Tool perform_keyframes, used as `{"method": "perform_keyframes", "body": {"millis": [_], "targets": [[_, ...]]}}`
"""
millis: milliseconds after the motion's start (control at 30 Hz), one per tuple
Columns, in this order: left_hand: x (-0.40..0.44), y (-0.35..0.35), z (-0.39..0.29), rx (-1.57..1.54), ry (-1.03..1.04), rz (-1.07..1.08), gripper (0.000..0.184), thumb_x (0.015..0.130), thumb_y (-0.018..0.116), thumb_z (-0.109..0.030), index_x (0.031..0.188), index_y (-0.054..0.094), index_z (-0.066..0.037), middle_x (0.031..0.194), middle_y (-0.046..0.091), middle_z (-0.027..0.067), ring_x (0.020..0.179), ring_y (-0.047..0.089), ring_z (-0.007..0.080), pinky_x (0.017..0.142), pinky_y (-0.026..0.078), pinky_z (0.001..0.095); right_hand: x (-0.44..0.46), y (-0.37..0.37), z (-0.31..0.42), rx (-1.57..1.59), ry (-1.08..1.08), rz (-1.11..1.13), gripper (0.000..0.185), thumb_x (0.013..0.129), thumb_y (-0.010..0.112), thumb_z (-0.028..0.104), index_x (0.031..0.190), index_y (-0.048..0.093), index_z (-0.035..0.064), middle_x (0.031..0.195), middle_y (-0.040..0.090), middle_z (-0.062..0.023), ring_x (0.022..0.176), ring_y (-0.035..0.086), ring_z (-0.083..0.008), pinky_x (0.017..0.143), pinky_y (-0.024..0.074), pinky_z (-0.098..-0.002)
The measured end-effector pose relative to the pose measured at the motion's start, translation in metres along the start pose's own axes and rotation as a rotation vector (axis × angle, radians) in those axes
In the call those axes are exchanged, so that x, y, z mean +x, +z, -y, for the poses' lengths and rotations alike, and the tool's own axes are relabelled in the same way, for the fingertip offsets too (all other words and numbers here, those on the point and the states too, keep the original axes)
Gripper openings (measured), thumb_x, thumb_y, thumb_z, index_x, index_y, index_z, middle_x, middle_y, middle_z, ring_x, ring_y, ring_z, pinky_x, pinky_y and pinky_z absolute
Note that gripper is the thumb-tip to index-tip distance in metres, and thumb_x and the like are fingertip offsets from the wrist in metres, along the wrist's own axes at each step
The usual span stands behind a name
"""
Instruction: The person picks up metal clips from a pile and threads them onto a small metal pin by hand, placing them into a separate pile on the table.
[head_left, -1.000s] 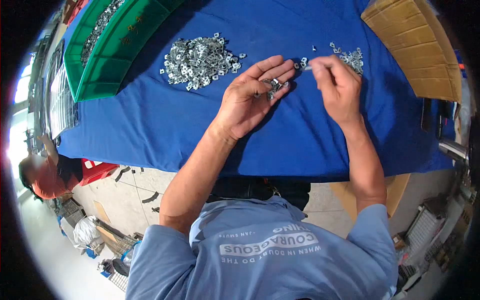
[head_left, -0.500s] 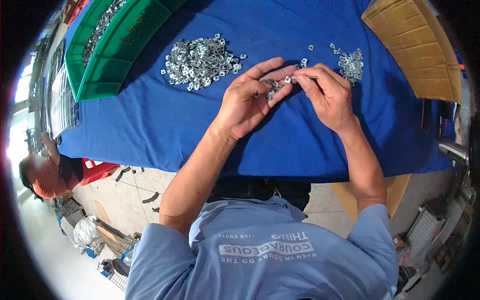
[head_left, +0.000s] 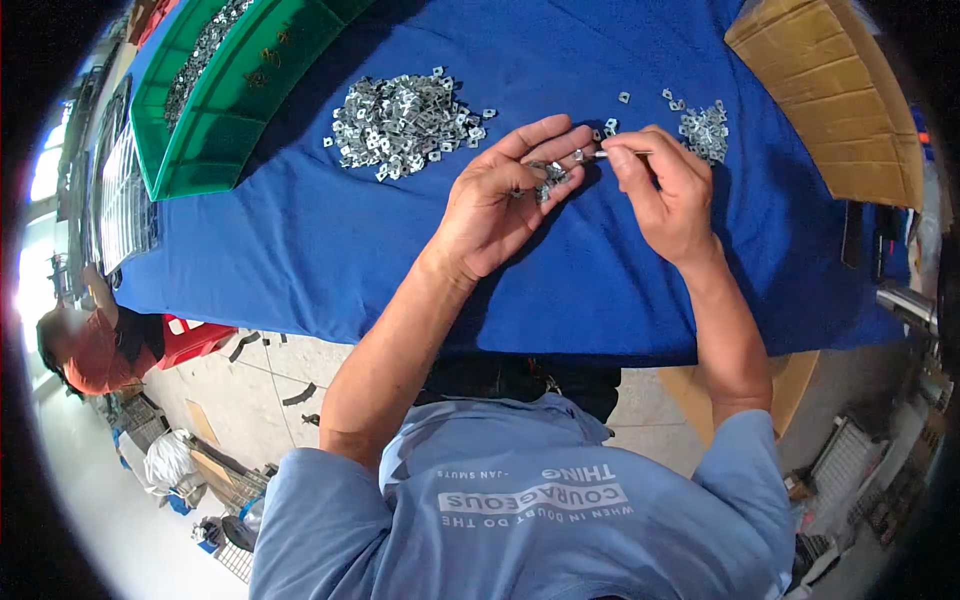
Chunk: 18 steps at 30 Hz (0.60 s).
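Note:
My left hand point(head_left: 497, 198), palm up, cradles several small square metal clips point(head_left: 548, 180), its thumb lying over them. One single metal clip point(head_left: 578, 155) sits by its fingertips. In my right hand point(head_left: 668, 195), thumb and fingers pinch a thin metal rod-like tool point(head_left: 603, 154); its tip points left at that single clip, and whether they touch I cannot tell. Beyond the hands lies a large pile of the same clips point(head_left: 400, 125) on the blue cloth. A smaller pile of clips point(head_left: 703, 133) is to the right, with a few loose clips point(head_left: 611, 127) between.
A green bin point(head_left: 215, 140) holding small metal parts stands at the back left. A brown cardboard box point(head_left: 825, 95) is at the back right. The blue cloth point(head_left: 290, 250) covers the table. Another person point(head_left: 95, 350) is at the far left beside a red stool-like object point(head_left: 195, 340).
My right hand has drawn slightly to the right, with the tool, away from my left fingers. The single clip now shows by the left fingertips. My left hand has barely moved.

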<state>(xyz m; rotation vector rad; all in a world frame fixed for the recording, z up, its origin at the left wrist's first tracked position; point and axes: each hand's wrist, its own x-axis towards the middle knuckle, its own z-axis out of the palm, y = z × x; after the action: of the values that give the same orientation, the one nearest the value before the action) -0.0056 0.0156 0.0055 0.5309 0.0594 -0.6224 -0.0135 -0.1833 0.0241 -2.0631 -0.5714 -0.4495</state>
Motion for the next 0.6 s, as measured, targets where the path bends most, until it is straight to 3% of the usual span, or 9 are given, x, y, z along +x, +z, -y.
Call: {"method": "perform_keyframes", "body": {"millis": [67,600], "targets": [[-0.0001,-0.0016,0.0001,-0.001,0.002,0.002,0.059,0.082,0.045,0.007,0.141,0.04,0.005,0.146,0.043,0.0261,0.124,0.053,0.0303,0.112,0.04,0.0408,0.0,-0.0013,0.002,0.001,0.06,0.019,0.007,0.092,0.063,0.004,0.092,0.064,-0.0031,0.076,0.061,-0.0123,0.061,0.061,-0.0208,0.052,0.0458,-0.0312],[0.0001,-0.0029,0.0005,0.002,-0.009,0.012,0.059,0.082,0.045,0.007,0.141,0.04,0.004,0.145,0.043,0.0273,0.129,0.05,0.0324,0.113,0.039,0.0416,-0.0037,0.0078,-0.0012,-0.003,-0.046,0.04,0.008,0.09,0.064,0.001,0.097,0.062,-0.003,0.08,0.062,-0.0137,0.065,0.064,-0.0262,0.056,0.0497,-0.0342]]}}
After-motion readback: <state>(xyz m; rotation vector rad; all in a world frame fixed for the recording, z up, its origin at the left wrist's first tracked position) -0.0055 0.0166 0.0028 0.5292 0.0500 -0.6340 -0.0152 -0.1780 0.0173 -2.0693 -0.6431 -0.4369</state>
